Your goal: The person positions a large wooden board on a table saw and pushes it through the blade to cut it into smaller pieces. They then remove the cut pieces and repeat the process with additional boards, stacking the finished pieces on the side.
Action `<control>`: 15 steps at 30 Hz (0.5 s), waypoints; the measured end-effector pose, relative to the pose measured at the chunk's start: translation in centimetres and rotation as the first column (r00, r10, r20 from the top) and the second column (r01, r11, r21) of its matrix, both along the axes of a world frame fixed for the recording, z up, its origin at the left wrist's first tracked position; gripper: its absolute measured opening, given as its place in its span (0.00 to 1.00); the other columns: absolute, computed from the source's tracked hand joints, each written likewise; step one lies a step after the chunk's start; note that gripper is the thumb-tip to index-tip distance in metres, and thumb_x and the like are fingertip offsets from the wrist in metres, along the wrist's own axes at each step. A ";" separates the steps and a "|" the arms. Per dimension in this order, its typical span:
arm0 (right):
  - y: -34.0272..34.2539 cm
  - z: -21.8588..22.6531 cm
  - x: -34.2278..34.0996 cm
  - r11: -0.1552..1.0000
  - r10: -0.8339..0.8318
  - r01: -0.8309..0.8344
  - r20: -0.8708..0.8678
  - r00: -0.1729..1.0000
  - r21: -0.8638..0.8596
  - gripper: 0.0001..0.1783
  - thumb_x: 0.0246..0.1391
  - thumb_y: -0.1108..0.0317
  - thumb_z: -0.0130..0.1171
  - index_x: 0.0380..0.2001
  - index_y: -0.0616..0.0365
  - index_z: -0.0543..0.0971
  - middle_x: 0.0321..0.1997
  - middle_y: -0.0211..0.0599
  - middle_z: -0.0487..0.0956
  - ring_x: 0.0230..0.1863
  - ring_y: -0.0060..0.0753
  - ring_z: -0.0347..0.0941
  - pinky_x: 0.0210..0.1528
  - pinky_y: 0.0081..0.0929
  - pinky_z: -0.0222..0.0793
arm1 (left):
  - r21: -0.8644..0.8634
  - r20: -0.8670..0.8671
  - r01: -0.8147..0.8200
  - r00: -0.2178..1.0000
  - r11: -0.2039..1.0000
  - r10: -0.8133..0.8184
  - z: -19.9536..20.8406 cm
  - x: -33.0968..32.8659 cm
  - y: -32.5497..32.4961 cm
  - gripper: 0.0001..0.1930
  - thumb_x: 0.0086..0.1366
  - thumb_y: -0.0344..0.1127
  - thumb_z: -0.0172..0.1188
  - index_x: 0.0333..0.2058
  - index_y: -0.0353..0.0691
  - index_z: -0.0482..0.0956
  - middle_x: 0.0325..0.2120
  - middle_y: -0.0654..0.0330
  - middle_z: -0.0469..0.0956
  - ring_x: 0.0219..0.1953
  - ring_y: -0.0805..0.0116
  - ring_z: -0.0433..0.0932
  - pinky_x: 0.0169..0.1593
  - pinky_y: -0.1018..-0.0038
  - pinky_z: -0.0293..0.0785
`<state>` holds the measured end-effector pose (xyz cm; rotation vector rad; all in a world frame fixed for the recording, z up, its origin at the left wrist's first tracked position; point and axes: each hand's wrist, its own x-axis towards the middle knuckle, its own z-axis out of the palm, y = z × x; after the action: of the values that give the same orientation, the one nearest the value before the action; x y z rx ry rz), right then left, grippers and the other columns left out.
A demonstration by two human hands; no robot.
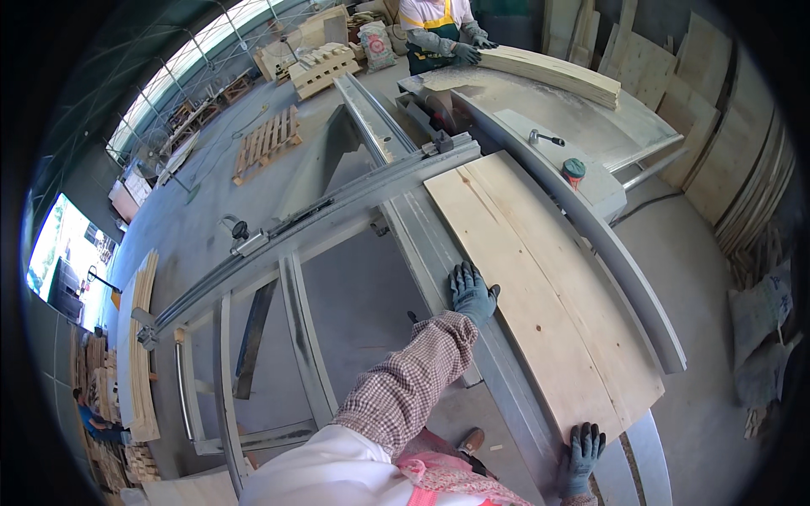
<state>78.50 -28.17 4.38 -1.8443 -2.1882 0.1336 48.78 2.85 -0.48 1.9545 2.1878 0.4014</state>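
Note:
A long pale plywood board (540,295) with a seam along its length and a few dark knots lies flat on the metal bed of a panel saw (422,244). My left hand (474,295), in a grey-blue work glove, rests at the board's left edge with its fingers stretched forward and its thumb toward the wood. At the near end of the board, my right hand (584,460), gloved alike, has its fingers spread against the end edge. A long metal fence (582,202) runs along the board's right side. The board's far end reaches the crossbar (337,207).
Across the saw, a co-worker (443,34) in gloves touches a stack of long boards (553,72) on the side table. A green-capped container (574,171) and a crank handle (548,137) sit beyond the fence. Wooden sheets (717,110) lean at right; a pallet (268,143) lies left.

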 end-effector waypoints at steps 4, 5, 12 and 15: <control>1.4 0.1 1.2 0.999 -0.045 0.045 0.012 0.999 0.009 0.29 0.42 0.66 0.46 0.52 0.60 0.65 0.57 0.49 0.61 0.61 0.55 0.51 0.61 0.56 0.39 | -0.054 0.059 0.033 0.998 0.998 -0.030 0.7 1.1 1.8 0.41 0.56 0.55 0.48 0.57 0.26 0.49 0.60 0.40 0.43 0.63 0.46 0.38 0.63 0.55 0.30; 1.5 -0.1 1.4 0.999 -0.048 0.048 0.027 0.998 0.008 0.29 0.42 0.66 0.47 0.53 0.59 0.65 0.58 0.48 0.61 0.61 0.54 0.50 0.61 0.55 0.38 | -0.068 0.070 0.045 0.997 0.997 -0.040 0.9 1.2 2.2 0.41 0.56 0.54 0.49 0.57 0.26 0.49 0.60 0.40 0.43 0.63 0.46 0.37 0.63 0.55 0.31; 3.6 -0.7 0.8 1.000 0.011 -0.013 0.084 0.996 0.023 0.30 0.43 0.67 0.48 0.53 0.62 0.63 0.59 0.48 0.59 0.62 0.55 0.49 0.62 0.55 0.39 | 0.119 0.064 0.085 0.994 0.989 -0.093 -0.9 0.5 3.3 0.39 0.57 0.53 0.47 0.55 0.21 0.50 0.58 0.36 0.44 0.62 0.44 0.40 0.63 0.55 0.31; 4.3 -1.4 1.0 0.998 0.064 -0.064 0.086 0.994 0.000 0.30 0.43 0.68 0.47 0.54 0.65 0.62 0.59 0.51 0.58 0.62 0.57 0.49 0.62 0.54 0.40 | 0.144 0.065 0.078 0.994 0.986 -0.088 -1.5 0.4 3.7 0.39 0.57 0.53 0.47 0.54 0.21 0.51 0.58 0.36 0.45 0.62 0.44 0.40 0.63 0.55 0.32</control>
<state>79.49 -23.89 3.03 -1.8105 -2.3051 0.0658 49.17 6.59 -1.95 2.0614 2.0776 0.6187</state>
